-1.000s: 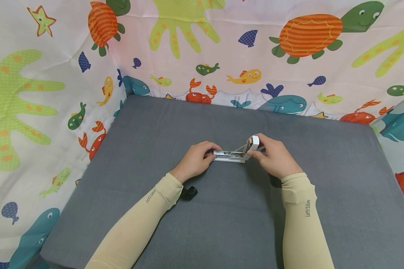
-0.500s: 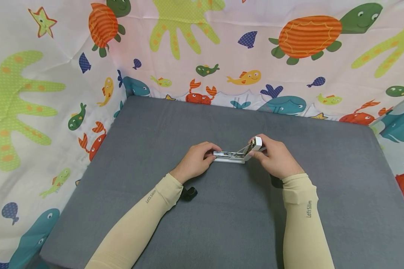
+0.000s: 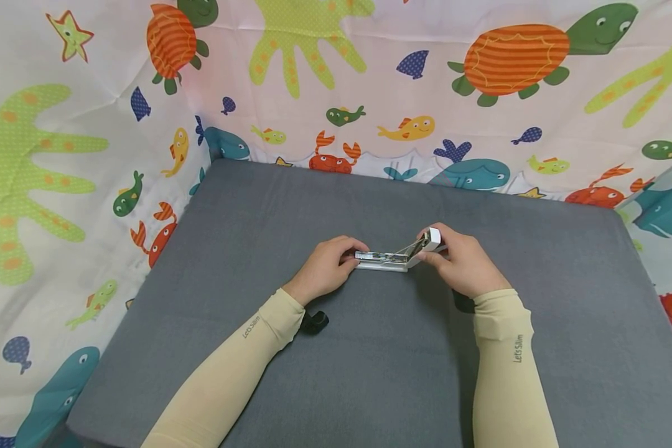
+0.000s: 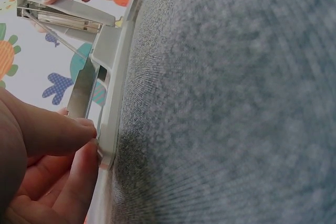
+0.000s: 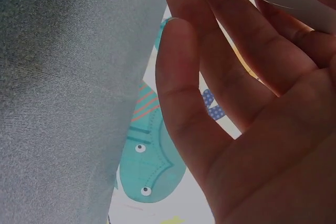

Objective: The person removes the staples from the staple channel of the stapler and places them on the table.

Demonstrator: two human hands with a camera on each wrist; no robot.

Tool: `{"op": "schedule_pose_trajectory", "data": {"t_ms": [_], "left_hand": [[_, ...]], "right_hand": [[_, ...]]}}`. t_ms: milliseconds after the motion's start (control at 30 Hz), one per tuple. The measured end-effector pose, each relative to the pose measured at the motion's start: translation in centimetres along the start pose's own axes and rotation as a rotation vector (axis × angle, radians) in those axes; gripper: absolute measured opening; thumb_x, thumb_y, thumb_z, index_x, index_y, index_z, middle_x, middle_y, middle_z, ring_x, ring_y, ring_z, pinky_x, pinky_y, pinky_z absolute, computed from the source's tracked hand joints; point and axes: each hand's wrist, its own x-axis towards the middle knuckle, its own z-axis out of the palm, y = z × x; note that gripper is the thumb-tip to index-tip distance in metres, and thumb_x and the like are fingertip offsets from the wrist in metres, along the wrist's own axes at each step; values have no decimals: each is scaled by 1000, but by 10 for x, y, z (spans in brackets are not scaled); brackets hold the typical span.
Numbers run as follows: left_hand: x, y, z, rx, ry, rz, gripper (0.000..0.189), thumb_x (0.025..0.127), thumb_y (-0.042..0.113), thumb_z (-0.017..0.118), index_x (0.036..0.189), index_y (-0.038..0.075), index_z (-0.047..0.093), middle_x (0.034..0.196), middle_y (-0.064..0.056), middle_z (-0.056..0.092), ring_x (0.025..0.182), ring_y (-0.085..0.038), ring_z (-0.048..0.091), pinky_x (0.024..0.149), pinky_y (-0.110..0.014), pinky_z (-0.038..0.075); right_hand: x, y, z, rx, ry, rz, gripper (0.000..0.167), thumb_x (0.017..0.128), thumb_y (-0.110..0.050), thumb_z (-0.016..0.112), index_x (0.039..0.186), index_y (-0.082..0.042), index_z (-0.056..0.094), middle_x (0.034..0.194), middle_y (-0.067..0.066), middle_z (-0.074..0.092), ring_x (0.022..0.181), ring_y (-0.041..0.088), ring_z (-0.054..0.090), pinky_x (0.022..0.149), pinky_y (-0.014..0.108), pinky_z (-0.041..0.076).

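We see a white stapler point(image 3: 382, 268) on the grey bench point(image 3: 364, 361); the left hand point(image 3: 326, 262) pinches its left end, the right hand point(image 3: 462, 262) apparently grips the raised cover point(image 4: 68, 6), fingers point(image 4: 81, 179) nearly closed; we judge it light, stiff, springy, best held by base point(image 4: 111, 45) and cover.

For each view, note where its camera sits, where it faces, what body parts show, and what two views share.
Head: on the head, facing forward and down at the open stapler; left hand, right hand and sleeves show.
Left wrist: on that wrist, looking along the stapler to its raised lid; left hand near, right hand beyond.
Right wrist: on that wrist, facing past fingers to printed cloth; only that hand shows.
Shared by head and left wrist: stapler, both hands.
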Motion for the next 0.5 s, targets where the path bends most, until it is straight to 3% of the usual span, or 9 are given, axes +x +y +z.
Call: {"op": "schedule_pose_trajectory", "data": {"t_ms": [333,500], "left_hand": [[0,2,0,10,2,2,24,107,10,67,127,19,76,117,0,72,96,-15,63,87,-31,54],[0,1,0,13,2,0,23,107,11,67,127,19,76,118,1,72,97,-14,63,89,-31,55]], "right_hand": [[-2,4,-3,23,-2,8,29,104,-23,74,130,-16,63,122,12,75,108,34,71,95,58,59],[-4,10,-7,28,12,8,26,103,-23,76,127,-17,66,114,9,75,104,31,71,92,51,58]]}}
